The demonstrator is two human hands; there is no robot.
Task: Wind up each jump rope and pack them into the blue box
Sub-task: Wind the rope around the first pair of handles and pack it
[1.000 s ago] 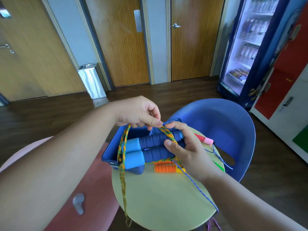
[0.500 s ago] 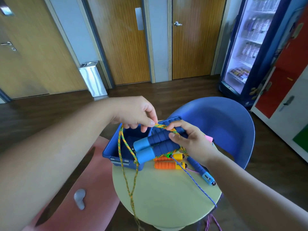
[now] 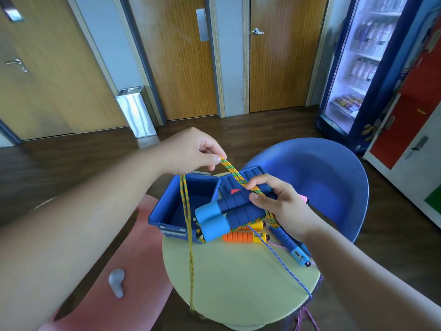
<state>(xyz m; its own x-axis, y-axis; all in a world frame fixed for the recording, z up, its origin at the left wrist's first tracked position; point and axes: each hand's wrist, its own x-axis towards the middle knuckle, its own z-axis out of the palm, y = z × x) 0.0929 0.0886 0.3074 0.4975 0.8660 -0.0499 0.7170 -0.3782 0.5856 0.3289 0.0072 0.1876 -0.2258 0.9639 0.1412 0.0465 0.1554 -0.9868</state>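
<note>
First: Since half a second before, the left grip (image 3: 193, 149) had lifted a little. The stretch of rope (image 3: 235, 175) between the two grips had grown longer and steeper.

Second: What was it clamped on?

First: Thumb and forefinger pinched the yellow-green rope at its highest point. From there one run slanted down to the right grip (image 3: 279, 201). The other hung in two strands over the open box (image 3: 164, 211), down its front wall, across the left part of the table (image 3: 238, 287) and off the near edge.

Second: And the right grip?

First: Its fingers were curled round the two blue handles (image 3: 233, 211), held side by side above the box's right end. Their light-blue ends pointed down toward the near left. The forefinger lay over the rope where it met the upper handle, and rope was wrapped round the pair close to the palm.

Second: Where did the box stand?

First: At the table's far left edge, with its lid (image 3: 241, 180) tipped back.

Second: Were there other ropes?

First: Orange handles (image 3: 238, 236) lay just beside the box, under the blue pair. A blue counter handle (image 3: 290, 246) lay near the right edge. A thin blue cord (image 3: 281, 266) ran from beside the orange handles to the near right edge and dropped over it. A pink handle (image 3: 303, 198) showed just behind the right grip.

Second: And around the table?

First: A blue chair (image 3: 322, 177) stood beyond the far right edge, and a pink chair (image 3: 133, 283) sat at the left.
</note>
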